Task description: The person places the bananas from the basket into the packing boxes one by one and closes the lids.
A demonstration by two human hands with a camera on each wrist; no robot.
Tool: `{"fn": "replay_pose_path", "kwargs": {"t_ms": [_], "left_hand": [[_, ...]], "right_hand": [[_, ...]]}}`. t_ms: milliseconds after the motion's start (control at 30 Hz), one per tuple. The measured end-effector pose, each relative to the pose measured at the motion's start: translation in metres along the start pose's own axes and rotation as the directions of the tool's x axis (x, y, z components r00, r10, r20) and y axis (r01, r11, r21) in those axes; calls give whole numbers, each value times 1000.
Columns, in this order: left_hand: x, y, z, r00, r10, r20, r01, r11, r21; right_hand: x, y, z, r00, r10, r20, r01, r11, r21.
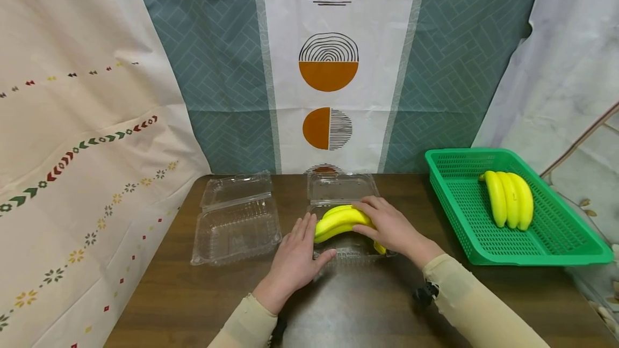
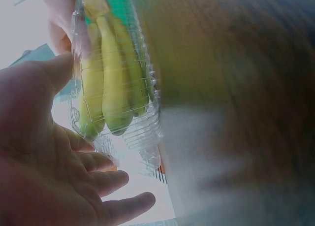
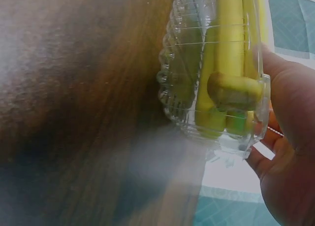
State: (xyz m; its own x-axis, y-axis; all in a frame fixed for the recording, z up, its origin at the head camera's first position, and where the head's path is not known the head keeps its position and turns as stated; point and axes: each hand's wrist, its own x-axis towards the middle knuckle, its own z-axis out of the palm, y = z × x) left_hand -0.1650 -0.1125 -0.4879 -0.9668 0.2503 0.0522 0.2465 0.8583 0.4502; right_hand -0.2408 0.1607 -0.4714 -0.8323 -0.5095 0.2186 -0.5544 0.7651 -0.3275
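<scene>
A bunch of yellow bananas (image 1: 338,220) lies in the bottom of a clear plastic clamshell box (image 1: 342,187) whose lid is folded back. My right hand (image 1: 394,230) grips the bunch from above near its stem end, fingers behind and thumb in front. At the other end, my left hand (image 1: 297,256) has its fingers straight beside the banana tips and its thumb spread. Through the box wall, the bananas (image 2: 115,83) show in the left wrist view. The stem (image 3: 236,90) faces the box's near wall in the right wrist view.
Left on the brown table (image 1: 159,305) stands another clear clamshell box (image 1: 237,230), lid folded back, with nothing in it. To the right, a green plastic basket (image 1: 454,197) holds another banana bunch (image 1: 510,200). A patterned curtain (image 1: 222,69) hangs behind the table.
</scene>
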Motion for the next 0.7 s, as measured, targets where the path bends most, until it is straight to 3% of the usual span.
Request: {"fn": "replay_pose_path", "kwargs": {"t_ms": [367, 700], "left_hand": [[1, -1, -1, 1000, -10, -3, 10, 1000, 8], [0, 5, -6, 1000, -4, -15, 4, 1000, -12]], "right_hand": [[-5, 7, 4, 999, -17, -50, 17, 1000, -3], [-14, 14, 0, 997, 59, -46, -59, 998, 1]]}}
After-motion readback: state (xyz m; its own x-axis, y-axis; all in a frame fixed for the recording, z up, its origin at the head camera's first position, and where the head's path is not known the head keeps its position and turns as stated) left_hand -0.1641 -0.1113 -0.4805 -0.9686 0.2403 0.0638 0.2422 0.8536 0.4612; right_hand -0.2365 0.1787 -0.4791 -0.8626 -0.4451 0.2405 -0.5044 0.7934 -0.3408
